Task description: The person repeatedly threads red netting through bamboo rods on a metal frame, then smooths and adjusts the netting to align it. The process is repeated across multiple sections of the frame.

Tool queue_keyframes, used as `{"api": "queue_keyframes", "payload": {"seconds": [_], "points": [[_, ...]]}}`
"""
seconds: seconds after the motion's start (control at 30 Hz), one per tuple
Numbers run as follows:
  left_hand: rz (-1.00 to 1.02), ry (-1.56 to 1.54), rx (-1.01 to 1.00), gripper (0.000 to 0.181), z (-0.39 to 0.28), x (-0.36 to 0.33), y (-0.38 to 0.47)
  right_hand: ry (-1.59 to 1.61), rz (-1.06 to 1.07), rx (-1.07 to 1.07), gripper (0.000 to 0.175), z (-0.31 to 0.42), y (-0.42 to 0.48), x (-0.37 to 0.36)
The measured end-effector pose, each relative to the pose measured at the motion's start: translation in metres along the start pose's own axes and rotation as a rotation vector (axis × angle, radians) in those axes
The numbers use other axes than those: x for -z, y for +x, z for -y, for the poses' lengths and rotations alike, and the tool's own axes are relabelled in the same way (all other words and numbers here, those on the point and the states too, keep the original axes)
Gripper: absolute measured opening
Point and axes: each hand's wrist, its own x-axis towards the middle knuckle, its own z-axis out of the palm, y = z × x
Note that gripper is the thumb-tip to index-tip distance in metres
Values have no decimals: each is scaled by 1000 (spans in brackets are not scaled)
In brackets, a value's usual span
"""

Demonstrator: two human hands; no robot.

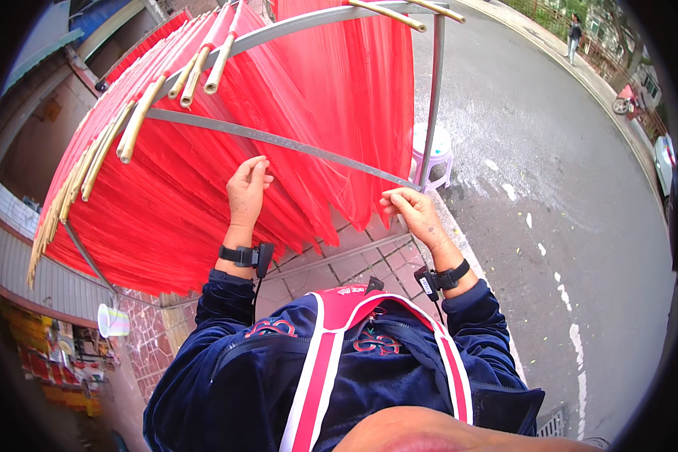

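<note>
Long curtains of fine red strands (316, 101) hang from bamboo poles (141, 121) laid across a grey metal frame (294, 148). My left hand (248, 189) is raised in front of the strands, below the slanting bar, with thumb and fingertips close together. My right hand (409, 209) is near the strands' lower right edge, just below the bar's right end, its fingers curled and the thumb near the index finger. Whether either hand pinches a thin strand cannot be made out. Both wrists carry black straps with small devices.
A lilac plastic stool (432, 150) stands behind the frame's right post (434, 96). A pale bucket (113, 321) is at the left by a shopfront. The road (542, 169) runs along the right beyond a kerb, with a person (574, 37) on the far side.
</note>
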Motion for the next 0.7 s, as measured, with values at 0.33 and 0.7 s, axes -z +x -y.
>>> {"api": "queue_keyframes", "payload": {"seconds": [0.33,0.7], "points": [[-310,-103,122,25,15,15,-56,-186,-27,56,28,64,24,74],[-336,-225,-113,37,-55,-7,-22,-164,212,110,31,149,60,43]]}}
